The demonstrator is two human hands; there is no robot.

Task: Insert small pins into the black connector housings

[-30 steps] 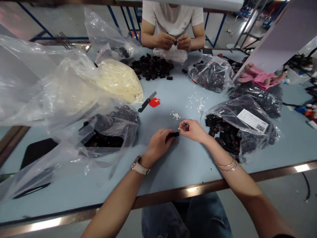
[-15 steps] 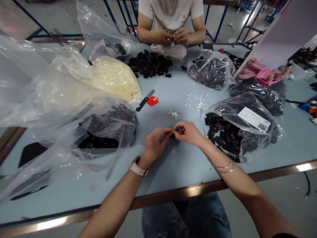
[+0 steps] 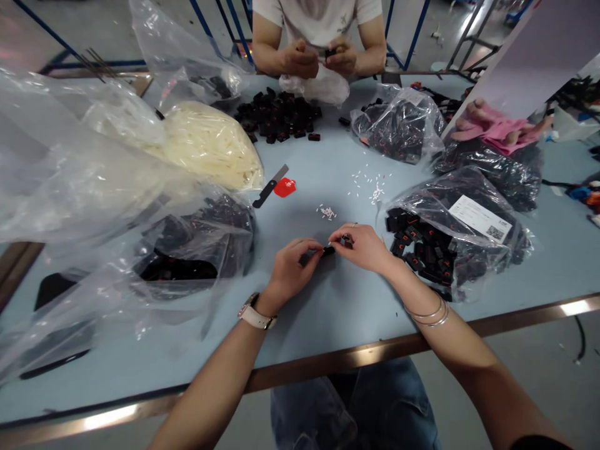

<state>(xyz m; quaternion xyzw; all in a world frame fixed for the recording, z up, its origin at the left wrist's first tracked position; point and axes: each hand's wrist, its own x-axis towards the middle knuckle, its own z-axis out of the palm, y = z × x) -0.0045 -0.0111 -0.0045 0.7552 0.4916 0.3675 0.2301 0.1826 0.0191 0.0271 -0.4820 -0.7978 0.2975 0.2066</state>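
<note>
My left hand pinches a small black connector housing between thumb and fingertips, just above the table. Close beside it on the right, my right hand has thumb and forefinger pressed together on a tiny white peg, which touches or nearly touches the housing. A dark, shiny object shows within the curled right fingers; its kind is unclear. Beyond the hands lies a small pile of white pegs, with more scattered white pegs farther right.
A black-handled knife lies by a red tag. An open bag of black housings stands right; bags of cream parts and black parts fill the left. Opposite, a co-worker's hands work near heaped black housings.
My fingertips have parted slightly, so the black housing shows more in the left hand. Across the table, the co-worker's hands have moved apart. The view has shifted slightly.
</note>
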